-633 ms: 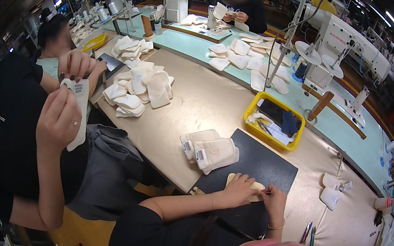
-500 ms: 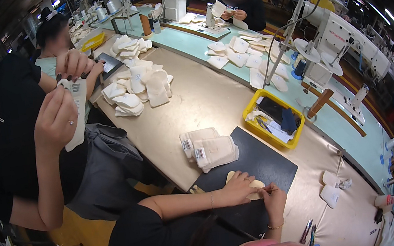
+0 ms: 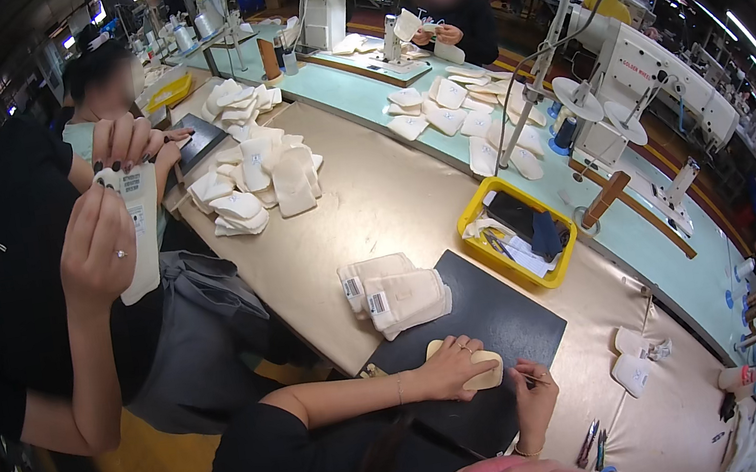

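A cream padded fabric piece lies on the dark board in front of me. My left hand rests across it, its fingers bent over the piece and holding it against the board. Just off the piece's right end is my right hand, thumb and fingers pinched together. Whatever thin thing they hold, if any, is too small to make out. Beyond my left hand, two stacks of cream pads with small printed labels overlap at the board's far left edge.
A yellow basket with scissors and dark cloth stands beyond the board. Loose cream pads are heaped farther left. Two pads and pens lie to the right. At left, a co-worker's hands hold a labelled strip. Sewing machines line the far table.
My right hand has drawn away from the piece's right end, moving slightly right and down. My left hand stays on the piece. The whole view has shifted a little.
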### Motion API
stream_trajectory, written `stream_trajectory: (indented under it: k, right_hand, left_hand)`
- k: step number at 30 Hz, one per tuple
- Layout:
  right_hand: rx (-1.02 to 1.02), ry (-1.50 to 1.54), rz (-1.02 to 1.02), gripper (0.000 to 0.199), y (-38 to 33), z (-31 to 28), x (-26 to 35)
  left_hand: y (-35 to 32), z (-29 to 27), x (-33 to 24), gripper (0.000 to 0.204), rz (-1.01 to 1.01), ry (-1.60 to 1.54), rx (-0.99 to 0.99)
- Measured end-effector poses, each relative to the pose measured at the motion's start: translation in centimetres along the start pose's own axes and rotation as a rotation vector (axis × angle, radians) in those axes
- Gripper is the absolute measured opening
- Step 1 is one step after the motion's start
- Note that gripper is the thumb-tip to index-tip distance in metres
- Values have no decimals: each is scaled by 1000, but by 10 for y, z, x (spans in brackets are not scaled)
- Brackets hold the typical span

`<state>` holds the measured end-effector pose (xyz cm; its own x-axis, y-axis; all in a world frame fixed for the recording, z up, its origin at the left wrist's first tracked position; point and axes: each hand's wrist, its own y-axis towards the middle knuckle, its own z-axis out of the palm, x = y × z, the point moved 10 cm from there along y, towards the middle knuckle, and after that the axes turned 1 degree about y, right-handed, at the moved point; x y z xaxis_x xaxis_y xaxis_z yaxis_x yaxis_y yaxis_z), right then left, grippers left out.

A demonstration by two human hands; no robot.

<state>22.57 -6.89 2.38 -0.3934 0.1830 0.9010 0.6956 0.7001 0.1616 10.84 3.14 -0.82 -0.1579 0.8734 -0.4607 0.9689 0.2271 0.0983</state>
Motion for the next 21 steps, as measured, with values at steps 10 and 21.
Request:
stream_trajectory:
  k: [10, 21]
  right_hand:
    - [-67, -142, 80, 7, 2, -30, -8]
    - [-11, -7, 110, 21, -6, -19, -9]
  left_hand:
    - [-34, -111, 16, 61, -5, 142, -402]
    - [-33, -99, 90, 53, -315, 386, -176]
